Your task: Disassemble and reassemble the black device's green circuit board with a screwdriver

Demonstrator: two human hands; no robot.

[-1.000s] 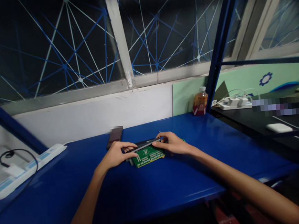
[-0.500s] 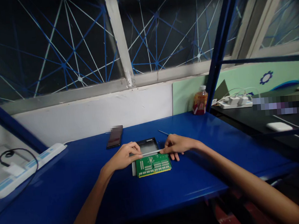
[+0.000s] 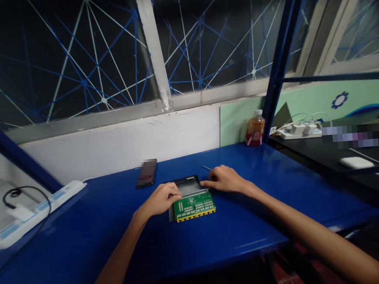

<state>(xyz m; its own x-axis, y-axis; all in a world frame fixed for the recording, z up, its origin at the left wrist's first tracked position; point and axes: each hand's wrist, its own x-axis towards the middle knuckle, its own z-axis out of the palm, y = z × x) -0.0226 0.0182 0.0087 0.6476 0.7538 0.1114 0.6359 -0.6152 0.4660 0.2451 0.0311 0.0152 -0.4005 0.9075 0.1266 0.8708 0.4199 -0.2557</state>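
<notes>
Left fingers (image 3: 174, 191) pinch a grey strip (image 3: 196, 192), right fingers (image 3: 209, 183) loosely parted; case label (image 3: 190, 177) illegible.

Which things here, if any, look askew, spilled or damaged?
The green circuit board with a yellow front edge looks slightly off-centre on the shallow black case, which shows along its left side. Behind, the pale window post looks chipped near its foot. No spill shows.

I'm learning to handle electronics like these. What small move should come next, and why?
Perhaps bring the right hand to the right end of the grey strip along the green board, since only the left hand pinches it, at its left end.
</notes>
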